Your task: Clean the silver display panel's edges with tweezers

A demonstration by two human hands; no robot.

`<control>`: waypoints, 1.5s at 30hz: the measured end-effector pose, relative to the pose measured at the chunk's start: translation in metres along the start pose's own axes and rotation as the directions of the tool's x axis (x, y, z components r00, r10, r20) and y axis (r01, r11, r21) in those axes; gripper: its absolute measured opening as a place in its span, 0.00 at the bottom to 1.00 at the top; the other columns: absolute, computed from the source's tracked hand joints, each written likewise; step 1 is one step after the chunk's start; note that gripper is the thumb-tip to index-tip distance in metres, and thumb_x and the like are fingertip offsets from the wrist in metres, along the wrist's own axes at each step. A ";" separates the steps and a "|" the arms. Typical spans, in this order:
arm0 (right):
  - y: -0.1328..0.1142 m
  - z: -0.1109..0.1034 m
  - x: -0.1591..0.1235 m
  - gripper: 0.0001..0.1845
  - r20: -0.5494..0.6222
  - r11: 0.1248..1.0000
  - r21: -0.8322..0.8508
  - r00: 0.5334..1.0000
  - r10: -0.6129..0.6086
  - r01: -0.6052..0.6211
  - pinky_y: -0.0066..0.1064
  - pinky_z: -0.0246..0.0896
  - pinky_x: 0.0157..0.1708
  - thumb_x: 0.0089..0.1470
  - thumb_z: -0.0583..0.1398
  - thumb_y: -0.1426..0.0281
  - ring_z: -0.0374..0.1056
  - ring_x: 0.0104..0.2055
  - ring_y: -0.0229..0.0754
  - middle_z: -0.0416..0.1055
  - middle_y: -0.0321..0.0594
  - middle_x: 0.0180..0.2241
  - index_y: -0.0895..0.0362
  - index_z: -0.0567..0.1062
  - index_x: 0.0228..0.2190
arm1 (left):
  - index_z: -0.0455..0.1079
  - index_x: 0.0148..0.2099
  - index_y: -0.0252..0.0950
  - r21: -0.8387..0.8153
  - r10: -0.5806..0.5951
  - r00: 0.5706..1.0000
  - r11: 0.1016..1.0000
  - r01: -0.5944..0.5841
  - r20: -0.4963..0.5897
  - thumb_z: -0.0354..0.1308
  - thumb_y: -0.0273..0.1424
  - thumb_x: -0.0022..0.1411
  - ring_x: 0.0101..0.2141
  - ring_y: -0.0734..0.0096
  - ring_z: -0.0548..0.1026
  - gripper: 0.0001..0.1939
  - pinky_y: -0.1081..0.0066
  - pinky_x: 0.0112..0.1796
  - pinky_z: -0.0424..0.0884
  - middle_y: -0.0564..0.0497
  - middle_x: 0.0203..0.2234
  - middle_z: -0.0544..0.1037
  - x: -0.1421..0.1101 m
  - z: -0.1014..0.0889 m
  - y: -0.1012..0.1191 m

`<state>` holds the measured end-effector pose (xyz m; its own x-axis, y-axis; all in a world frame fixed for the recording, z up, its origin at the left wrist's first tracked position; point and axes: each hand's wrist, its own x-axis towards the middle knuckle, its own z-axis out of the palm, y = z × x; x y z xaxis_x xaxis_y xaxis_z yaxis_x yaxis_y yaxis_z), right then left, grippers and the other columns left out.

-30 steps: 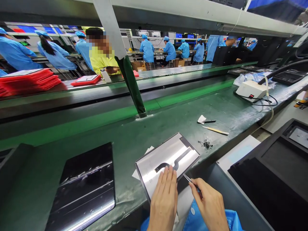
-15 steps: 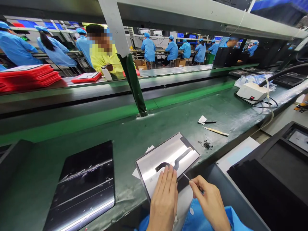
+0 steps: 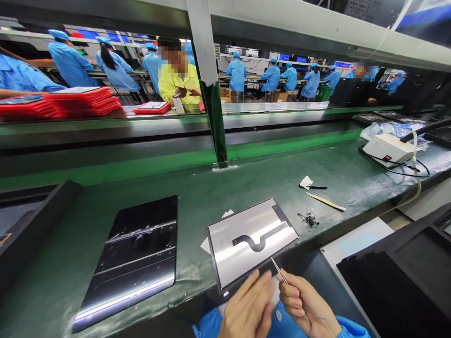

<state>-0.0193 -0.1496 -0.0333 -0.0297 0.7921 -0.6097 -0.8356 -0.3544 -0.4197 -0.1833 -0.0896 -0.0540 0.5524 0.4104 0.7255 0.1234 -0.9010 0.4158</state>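
A silver-backed display panel (image 3: 230, 260) lies on the green bench mat near its front edge, with a dark curved flex cable (image 3: 259, 245) across it. Pale paper shows from beneath its left side. My left hand (image 3: 248, 305) is just off the panel's near edge, fingers stretched out and slightly blurred, holding nothing. In my right hand (image 3: 305, 298) is a pair of metal tweezers (image 3: 280, 272), pinched between thumb and fingers. Their tip points up toward the panel's near edge; whether it touches is unclear.
A glossy black panel (image 3: 141, 249) lies to the left. Black scraps (image 3: 309, 219), a yellow-handled blade (image 3: 326, 202) and a black tool with white tissue (image 3: 306, 182) lie right. Black trays (image 3: 391, 286) flank the bench. A post (image 3: 218, 126) stands behind; a white device (image 3: 389, 149) sits far right.
My left hand has lifted off the panel and drawn back toward me. The tweezers now point more upward in my right hand. The whole view has shifted.
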 end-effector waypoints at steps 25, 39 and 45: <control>0.008 -0.007 -0.007 0.29 -0.011 0.906 -0.378 0.977 -0.212 0.193 0.14 0.32 0.09 0.44 0.70 0.46 0.38 0.11 0.20 0.58 0.22 0.14 0.57 0.67 0.23 | 0.78 0.32 0.31 -0.756 -0.720 0.308 -0.447 0.479 0.621 0.76 0.42 0.46 0.39 0.63 0.76 0.20 0.66 0.48 0.66 0.45 0.31 0.79 0.035 0.049 0.014; 0.005 -0.012 -0.001 0.37 0.039 0.966 -0.258 0.999 0.006 0.004 0.16 0.31 0.08 0.33 0.72 0.43 0.35 0.10 0.19 0.46 0.20 0.11 0.56 0.57 0.13 | 0.80 0.39 0.29 -0.729 -0.693 0.276 -0.527 0.438 0.666 0.78 0.40 0.41 0.37 0.66 0.75 0.25 0.67 0.48 0.65 0.47 0.27 0.77 0.035 0.047 0.013; 0.006 -0.005 -0.012 0.34 0.013 0.891 -0.437 0.992 -0.127 0.120 0.17 0.33 0.10 0.44 0.64 0.38 0.41 0.10 0.22 0.52 0.22 0.11 0.56 0.63 0.19 | 0.79 0.33 0.28 -0.730 -0.699 0.265 -0.531 0.429 0.664 0.79 0.39 0.38 0.35 0.68 0.75 0.23 0.69 0.45 0.67 0.45 0.30 0.78 0.036 0.049 0.010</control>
<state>-0.0213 -0.1637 -0.0321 0.0696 0.8373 -0.5423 -0.5087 -0.4378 -0.7413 -0.1216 -0.0913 -0.0508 0.6077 0.6455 -0.4627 -0.4305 0.7573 0.4910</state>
